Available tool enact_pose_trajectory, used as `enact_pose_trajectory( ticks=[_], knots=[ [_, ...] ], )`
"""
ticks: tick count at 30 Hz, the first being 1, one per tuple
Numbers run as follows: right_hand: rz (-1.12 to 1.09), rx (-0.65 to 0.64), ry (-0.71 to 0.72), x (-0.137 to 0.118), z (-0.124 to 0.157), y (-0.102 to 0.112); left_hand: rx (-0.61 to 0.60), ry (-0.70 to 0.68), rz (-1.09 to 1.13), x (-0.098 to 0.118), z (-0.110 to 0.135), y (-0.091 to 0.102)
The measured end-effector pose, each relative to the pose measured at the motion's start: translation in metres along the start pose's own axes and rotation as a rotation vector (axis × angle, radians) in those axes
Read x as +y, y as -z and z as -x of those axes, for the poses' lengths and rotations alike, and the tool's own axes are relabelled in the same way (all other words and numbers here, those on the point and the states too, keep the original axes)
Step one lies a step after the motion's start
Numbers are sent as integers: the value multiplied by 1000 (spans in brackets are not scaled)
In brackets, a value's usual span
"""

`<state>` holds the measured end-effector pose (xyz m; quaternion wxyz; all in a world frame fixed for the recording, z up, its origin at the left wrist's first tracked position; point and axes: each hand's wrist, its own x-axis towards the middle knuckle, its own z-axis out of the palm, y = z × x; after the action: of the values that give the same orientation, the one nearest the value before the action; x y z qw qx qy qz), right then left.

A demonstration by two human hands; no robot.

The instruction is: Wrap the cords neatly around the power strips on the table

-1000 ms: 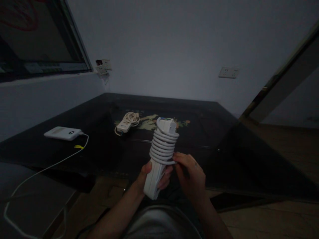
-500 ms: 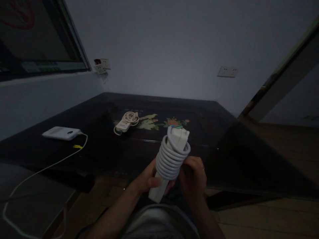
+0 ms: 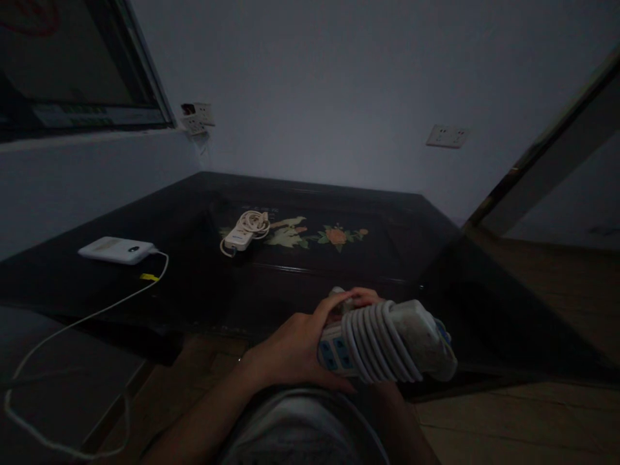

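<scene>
A white power strip (image 3: 421,342) with its thick white cord (image 3: 372,342) coiled tightly round it lies almost level in front of my lap, socket face toward me. My left hand (image 3: 295,352) is closed round its left end, fingers curled over the top. My right hand is hidden beneath the strip; only its wrist (image 3: 390,400) shows below it.
A dark table (image 3: 397,245) with a flower inlay stands ahead. On it lie a beige power strip with a bundled cord (image 3: 242,234) and a white power bank (image 3: 116,250) with a white cable (image 3: 97,313) trailing left. Wall sockets (image 3: 445,135) sit behind.
The wrapped strip has tipped from upright to nearly level, its far end swinging down to the right. My left hand moved over its top; my right hand slipped out of sight beneath it.
</scene>
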<state>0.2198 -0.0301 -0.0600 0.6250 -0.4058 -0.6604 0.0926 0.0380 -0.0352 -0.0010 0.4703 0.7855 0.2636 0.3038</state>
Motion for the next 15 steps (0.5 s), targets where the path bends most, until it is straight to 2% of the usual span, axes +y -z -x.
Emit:
enact_pose_trajectory(
  ticks=[6,11,15],
  knots=[
    [-400,-132,-45,-13,-3,5,-7,-19,-137,5,3,12],
    [-566,-375,-312,-16,-5,13,-22,-91,-338,3,1,16],
    [-666,-392,-492,-16,-5,9,-56,-110,-398,-5,-3,16]
  ],
)
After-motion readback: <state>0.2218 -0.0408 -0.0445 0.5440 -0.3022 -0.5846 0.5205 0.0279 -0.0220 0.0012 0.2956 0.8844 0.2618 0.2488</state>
